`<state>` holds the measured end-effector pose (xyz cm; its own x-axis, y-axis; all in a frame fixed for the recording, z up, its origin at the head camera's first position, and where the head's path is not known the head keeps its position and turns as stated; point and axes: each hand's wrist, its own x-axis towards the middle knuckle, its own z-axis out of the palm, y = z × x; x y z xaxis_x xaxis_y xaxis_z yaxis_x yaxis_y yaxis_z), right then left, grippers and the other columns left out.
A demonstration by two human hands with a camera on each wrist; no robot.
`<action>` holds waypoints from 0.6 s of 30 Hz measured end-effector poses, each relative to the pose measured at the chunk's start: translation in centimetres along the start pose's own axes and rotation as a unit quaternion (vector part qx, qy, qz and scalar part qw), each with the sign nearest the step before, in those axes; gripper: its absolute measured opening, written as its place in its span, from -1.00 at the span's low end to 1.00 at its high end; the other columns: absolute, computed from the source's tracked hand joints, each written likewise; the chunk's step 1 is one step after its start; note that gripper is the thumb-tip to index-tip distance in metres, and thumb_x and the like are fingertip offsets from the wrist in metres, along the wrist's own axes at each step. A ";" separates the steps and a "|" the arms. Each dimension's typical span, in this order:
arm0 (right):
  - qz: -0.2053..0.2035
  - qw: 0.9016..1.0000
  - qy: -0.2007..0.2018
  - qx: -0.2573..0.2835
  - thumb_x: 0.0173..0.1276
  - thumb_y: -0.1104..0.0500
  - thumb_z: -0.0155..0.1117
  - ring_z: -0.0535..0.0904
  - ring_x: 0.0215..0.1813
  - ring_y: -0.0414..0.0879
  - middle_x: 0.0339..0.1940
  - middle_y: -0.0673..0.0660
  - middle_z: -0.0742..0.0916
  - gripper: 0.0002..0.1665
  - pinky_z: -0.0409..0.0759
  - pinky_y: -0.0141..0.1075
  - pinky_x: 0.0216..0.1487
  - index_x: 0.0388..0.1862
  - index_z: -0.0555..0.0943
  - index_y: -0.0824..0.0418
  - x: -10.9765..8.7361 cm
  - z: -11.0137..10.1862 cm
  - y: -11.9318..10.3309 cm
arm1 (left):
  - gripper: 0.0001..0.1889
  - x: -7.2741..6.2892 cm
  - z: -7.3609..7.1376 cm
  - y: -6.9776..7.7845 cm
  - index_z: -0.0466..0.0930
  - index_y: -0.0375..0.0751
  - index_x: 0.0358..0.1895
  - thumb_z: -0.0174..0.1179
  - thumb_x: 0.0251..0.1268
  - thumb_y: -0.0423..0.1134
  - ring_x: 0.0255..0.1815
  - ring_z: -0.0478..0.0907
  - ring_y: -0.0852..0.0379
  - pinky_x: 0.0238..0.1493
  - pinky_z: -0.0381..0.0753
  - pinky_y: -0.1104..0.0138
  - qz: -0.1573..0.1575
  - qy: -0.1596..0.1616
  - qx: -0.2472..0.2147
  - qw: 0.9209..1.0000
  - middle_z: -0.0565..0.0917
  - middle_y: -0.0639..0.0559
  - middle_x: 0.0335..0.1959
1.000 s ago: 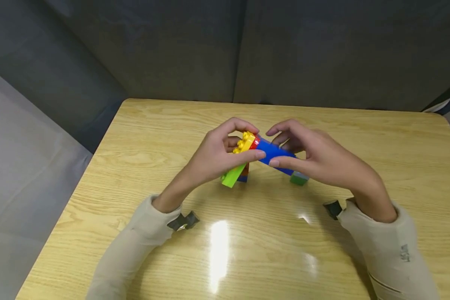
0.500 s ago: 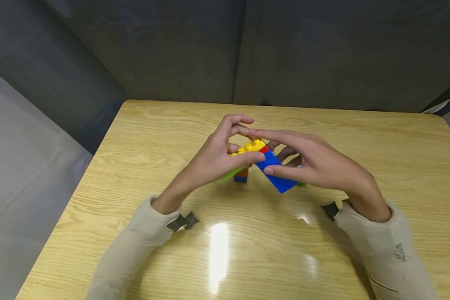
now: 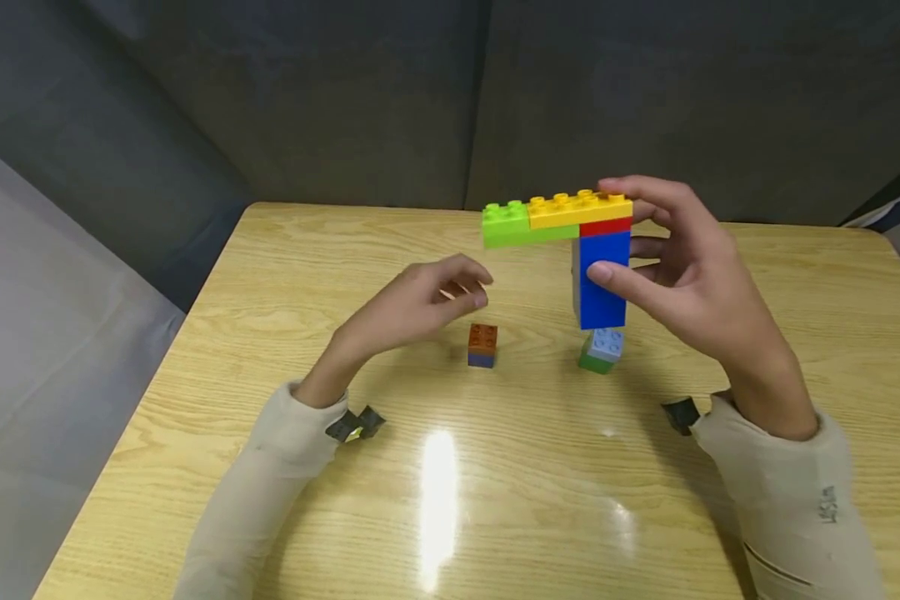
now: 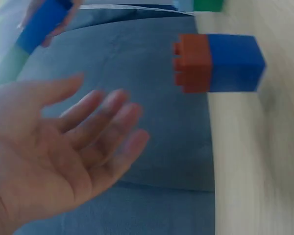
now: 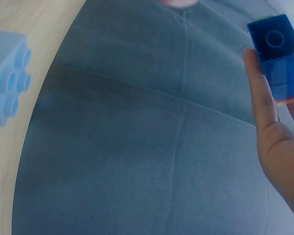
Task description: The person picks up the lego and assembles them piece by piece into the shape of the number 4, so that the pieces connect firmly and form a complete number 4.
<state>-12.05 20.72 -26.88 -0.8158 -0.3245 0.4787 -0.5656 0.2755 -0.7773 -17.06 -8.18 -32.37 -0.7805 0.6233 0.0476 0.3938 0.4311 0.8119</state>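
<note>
My right hand [image 3: 682,258] grips a built piece of toy bricks, thumb on its blue block [image 3: 603,287] and fingers behind. On the blue block sits a red layer [image 3: 606,226], topped by a yellow brick [image 3: 570,210]; a lime green brick [image 3: 506,227] juts out to the left. The right wrist view shows the hollow underside of the blue block [image 5: 274,40]. My left hand [image 3: 423,304] holds nothing, fingers loosely bent, palm facing the camera in the left wrist view. Close by it on the table stands a small stack, an orange-brown brick [image 3: 483,336] on a blue one [image 4: 235,62].
Below the held piece, a light blue brick [image 3: 607,343] on a green brick [image 3: 596,364] stands on the wooden table [image 3: 540,467]. Dark grey cloth [image 3: 360,100] hangs behind the table's far edge.
My left hand has let go of the built piece and drawn back left. The right hand has lifted it up and to the right, turning it so the blue block points down.
</note>
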 end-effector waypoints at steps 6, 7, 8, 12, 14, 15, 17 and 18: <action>-0.032 0.996 0.036 0.081 0.40 0.46 0.34 0.66 0.10 -0.02 0.33 0.29 0.53 -0.28 0.70 -0.40 -0.06 0.50 0.37 0.35 0.1 0.1 0.3 | -0.46 0.1 1.5 -0.5 0.47 -0.17 0.44 0.31 0.49 -0.11 0.22 0.52 0.07 0.26 0.51 0.17 -0.027 -0.152 0.193 0.969 0.56 0.00 0.30; -0.034 0.995 0.040 0.082 0.40 0.44 0.35 0.67 0.10 -0.02 0.33 0.28 0.54 -0.29 0.70 -0.40 -0.05 0.50 0.37 0.35 0.1 0.2 0.4 | -0.44 0.2 1.8 -0.6 0.46 -0.17 0.45 0.34 0.47 -0.12 0.17 0.52 0.08 0.23 0.52 0.18 -0.030 -0.165 0.206 0.964 0.56 0.00 0.27; -0.037 0.995 0.043 0.088 0.40 0.44 0.35 0.67 0.10 -0.02 0.32 0.27 0.54 -0.29 0.70 -0.40 -0.05 0.49 0.37 0.35 0.2 0.2 0.5 | -0.41 0.2 2.1 -0.7 0.45 -0.17 0.46 0.37 0.45 -0.13 0.11 0.52 0.09 0.19 0.54 0.18 -0.031 -0.173 0.213 0.961 0.57 -0.01 0.23; -0.041 0.993 0.051 0.099 0.39 0.42 0.38 0.66 0.13 0.00 0.32 0.23 0.56 -0.28 0.69 -0.39 -0.05 0.49 0.37 0.35 0.2 0.3 0.8 | -0.35 0.3 2.7 -1.0 0.42 -0.13 0.48 0.43 0.38 -0.17 0.01 0.50 0.09 0.10 0.56 0.18 -0.031 -0.179 0.234 0.955 0.59 -0.01 0.14; -0.042 0.993 0.052 0.099 0.39 0.42 0.39 0.66 0.13 0.00 0.32 0.23 0.56 -0.28 0.69 -0.39 -0.04 0.49 0.37 0.35 0.2 0.4 0.8 | -0.37 0.3 2.8 -1.1 0.45 -0.14 0.46 0.44 0.37 -0.20 0.02 0.51 0.09 0.10 0.57 0.16 -0.028 -0.179 0.238 0.954 0.61 -0.02 0.14; -0.042 0.993 0.052 0.099 0.39 0.42 0.38 0.66 0.13 0.00 0.31 0.23 0.56 -0.28 0.69 -0.39 -0.04 0.49 0.37 0.35 0.2 0.4 0.8 | -0.39 0.3 2.8 -1.1 0.47 -0.14 0.45 0.43 0.38 -0.21 0.03 0.52 0.09 0.11 0.57 0.16 -0.027 -0.180 0.238 0.954 0.62 -0.01 0.15; -0.039 0.994 0.051 0.090 0.40 0.42 0.37 0.66 0.14 -0.01 0.31 0.24 0.55 -0.29 0.69 -0.40 -0.04 0.49 0.37 0.34 0.2 0.3 0.7 | -0.44 0.2 2.7 -1.1 0.49 -0.17 0.43 0.39 0.42 -0.23 0.02 0.52 0.10 0.13 0.56 0.17 -0.025 -0.184 0.234 0.954 0.63 -0.01 0.13; -0.037 0.994 0.050 0.085 0.40 0.43 0.36 0.66 0.13 -0.02 0.31 0.25 0.55 -0.29 0.69 -0.40 -0.03 0.49 0.37 0.34 0.2 0.3 0.7 | -0.47 0.2 2.6 -1.1 0.49 -0.17 0.42 0.36 0.45 -0.23 0.02 0.52 0.10 0.13 0.55 0.18 -0.025 -0.185 0.231 0.955 0.63 0.01 0.12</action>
<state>-12.55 20.52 -27.43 -0.7852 -0.2437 0.5693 -0.6033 0.0938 -0.7920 -16.42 -6.87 -34.78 -0.6130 0.7449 -0.2633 0.5992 0.6556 0.4596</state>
